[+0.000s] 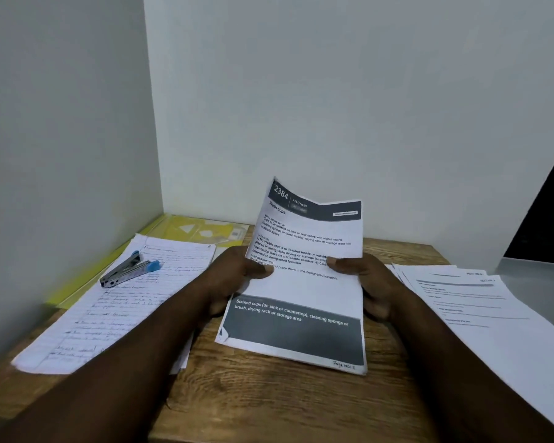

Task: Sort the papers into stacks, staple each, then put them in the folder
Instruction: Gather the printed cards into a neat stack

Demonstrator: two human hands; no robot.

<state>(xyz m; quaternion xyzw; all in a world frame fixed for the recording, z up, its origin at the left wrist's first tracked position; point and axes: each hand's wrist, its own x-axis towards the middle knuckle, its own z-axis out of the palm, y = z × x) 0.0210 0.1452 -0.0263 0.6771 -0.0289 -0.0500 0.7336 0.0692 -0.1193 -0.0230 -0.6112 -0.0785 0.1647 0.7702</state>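
Held sheaf: the printed sheaf (301, 292) headed "Wash cups" is being held tilted up over the middle of the wooden table (269, 404), its lower edge resting on or just above the wood.
Left hand: the left hand (234, 278) is gripping the sheaf's 9 o'clock edge, thumb pressing on the front and fingers curling behind.
Right hand: the right hand (376, 284) is clamping the 3 o'clock edge in the same way.
Sorting: this is looking largely done. Handwritten pages (115, 311) are lying at 9 o'clock from the sheaf, and a fanned printed stack (480, 311) is lying at 3 o'clock, well apart.
Stapling: the stapler (128, 270) is resting on the handwritten pages, untouched by either hand. Whether any stack is already carrying a staple I cannot tell.
Filing: the yellow folder (170, 230) is waiting at 11 o'clock against the wall, partly under the handwritten pages, with none of these stacks in it.
Remaining: stapling any stacks not yet stapled, then filing them all — the latter half of the job, by my judgement.
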